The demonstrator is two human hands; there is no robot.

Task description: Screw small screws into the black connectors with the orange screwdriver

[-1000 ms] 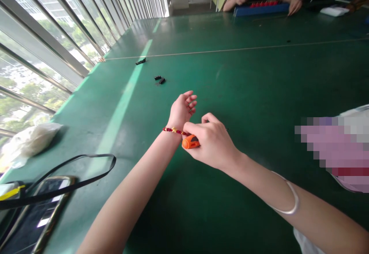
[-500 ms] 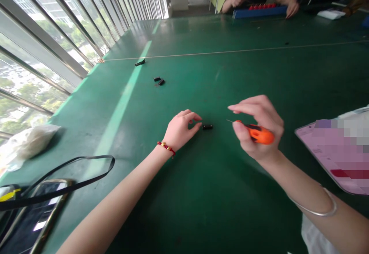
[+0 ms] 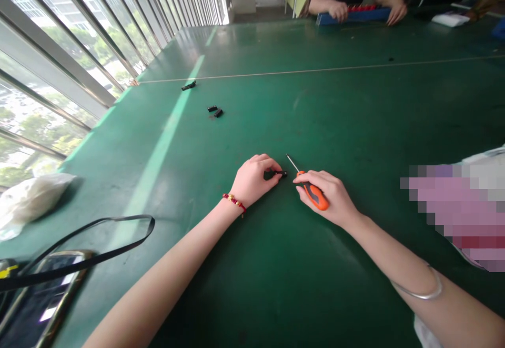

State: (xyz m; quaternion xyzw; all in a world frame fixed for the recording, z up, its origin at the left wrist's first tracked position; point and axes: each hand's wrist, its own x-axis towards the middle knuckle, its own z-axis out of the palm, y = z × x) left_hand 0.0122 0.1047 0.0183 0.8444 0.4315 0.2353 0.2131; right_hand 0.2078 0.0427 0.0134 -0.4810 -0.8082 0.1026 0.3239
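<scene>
My left hand (image 3: 257, 179) is closed around a small black part (image 3: 281, 172), with thumb and forefinger pinching it low over the green table (image 3: 252, 269). What exactly the part is I cannot make out, as the fingers cover much of it. My right hand (image 3: 329, 195) holds a screwdriver (image 3: 313, 192) by its orange and dark grey handle. The screwdriver's thin metal shaft points up and to the left, its tip just beyond the black part and apart from it.
Two small black pieces (image 3: 215, 110) and a longer black piece (image 3: 188, 86) lie farther off. A phone (image 3: 51, 290), a black strap (image 3: 118, 248) and a plastic bag (image 3: 31, 200) are at left. A pixelated pink item (image 3: 445, 195) lies right. Across sits a person with a blue tray (image 3: 355, 17).
My left fingers have taken hold of the small black part that lay beside them. My right hand has moved left and turned the screwdriver, whose shaft now shows fully.
</scene>
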